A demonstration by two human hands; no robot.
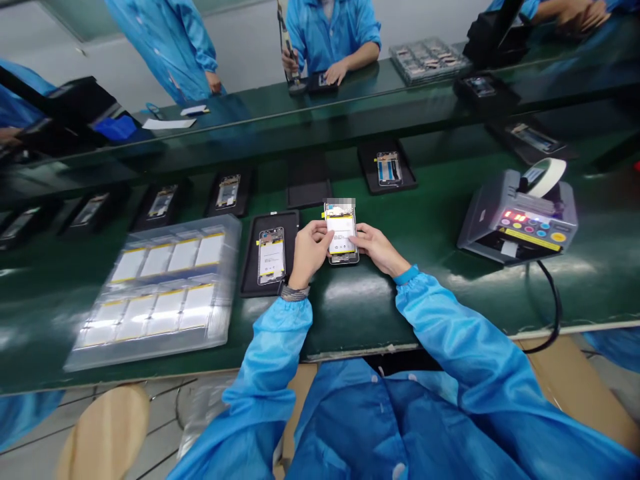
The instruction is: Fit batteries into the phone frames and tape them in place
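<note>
Between my two hands is an opened phone (342, 257), its white battery (341, 233) facing up with yellow strips at the ends. My left hand (311, 250) grips its left edge, the thumb lying on the battery. From the other side my right hand (377, 248) closes on the right edge, fingers at the battery's border. Left of my left wrist, a second opened phone (271, 257) with a battery in it lies on a black tray (251, 267). Further left stands a clear plastic tray (150, 343) holding several white batteries in two rows.
A tape dispenser (520, 220) with lit buttons stands at right, its cable running off the front edge. Along the back, black trays (309, 180) sit in a row, several bearing opened phones (389, 168). Across the bench a co-worker (333, 33) in blue handles a phone and tool.
</note>
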